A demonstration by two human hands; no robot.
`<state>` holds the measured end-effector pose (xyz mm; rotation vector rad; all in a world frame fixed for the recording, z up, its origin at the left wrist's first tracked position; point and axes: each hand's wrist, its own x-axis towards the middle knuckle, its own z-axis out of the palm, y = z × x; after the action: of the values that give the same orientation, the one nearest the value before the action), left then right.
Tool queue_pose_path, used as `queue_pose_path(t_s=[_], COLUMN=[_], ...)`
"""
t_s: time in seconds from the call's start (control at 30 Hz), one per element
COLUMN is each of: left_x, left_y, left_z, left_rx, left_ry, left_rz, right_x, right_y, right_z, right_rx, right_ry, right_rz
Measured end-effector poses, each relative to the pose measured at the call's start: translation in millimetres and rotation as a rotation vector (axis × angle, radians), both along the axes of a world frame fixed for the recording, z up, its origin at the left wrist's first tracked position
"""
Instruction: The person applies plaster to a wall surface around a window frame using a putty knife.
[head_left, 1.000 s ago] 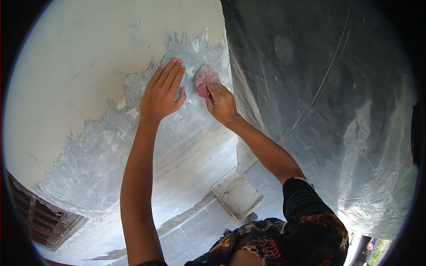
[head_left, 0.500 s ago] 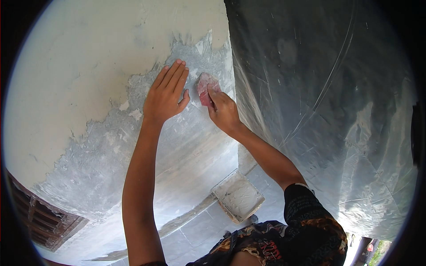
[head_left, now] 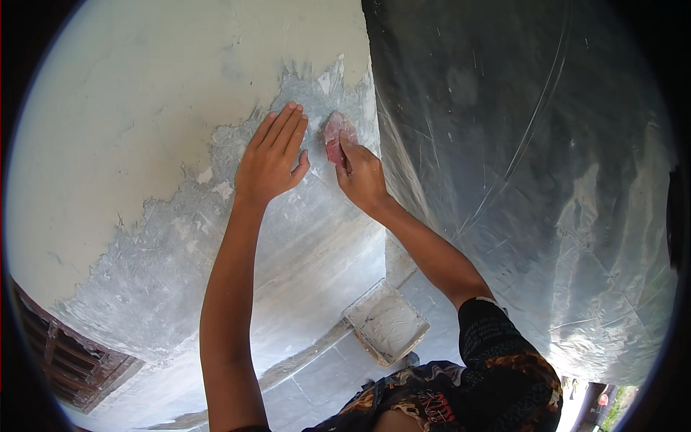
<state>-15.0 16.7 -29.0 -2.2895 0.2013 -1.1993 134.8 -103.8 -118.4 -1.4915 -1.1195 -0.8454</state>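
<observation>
A wall (head_left: 158, 86) has cream coating above a ragged grey patch (head_left: 165, 266). My left hand (head_left: 272, 155) lies spread flat on the upper part of that patch, thumb apart from the fingers. Just to its right, near the wall's corner, my right hand (head_left: 362, 176) grips a pinkish-red block (head_left: 338, 129) dusted with white, held against the grey patch. The block's underside is hidden.
Dark, wrinkled plastic sheeting (head_left: 518, 180) fills the right side beyond the corner. Below, a square tray smeared with whitish paste (head_left: 389, 324) lies on the pale tiled floor (head_left: 331, 367). A dark barred wooden opening (head_left: 72, 363) is at lower left.
My right hand and the block dipped half a second ago and are now slightly higher again. My left hand stays at about the same spot on the wall.
</observation>
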Motion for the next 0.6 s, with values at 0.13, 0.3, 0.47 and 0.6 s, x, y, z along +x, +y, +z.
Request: queue_pose_path(t_s=[0.13,0.3,0.47,0.6], left_x=[1.0,6.7,0.5,1.4], left_y=[-3.5,-2.6,2.7,-0.5], left_z=[2.9,2.3,-0.5,1.1], left_rx=[0.010,0.008,0.008,0.004], left_ry=[0.000,-0.001,0.003,0.005], left_rz=[0.008,-0.014,0.005,0.002], right_x=[18.3,53.2,-12.9,2.8], right_y=[-15.4,3.7,-2.4,-17.5], right_z=[53.5,82.5,-8.1,32.4], right_rx=[0.202,0.191,0.024,0.207], right_ry=[-0.042,-0.169,-0.027,-0.014], right_rz=[-0.017,-0.231,0.035,-0.025])
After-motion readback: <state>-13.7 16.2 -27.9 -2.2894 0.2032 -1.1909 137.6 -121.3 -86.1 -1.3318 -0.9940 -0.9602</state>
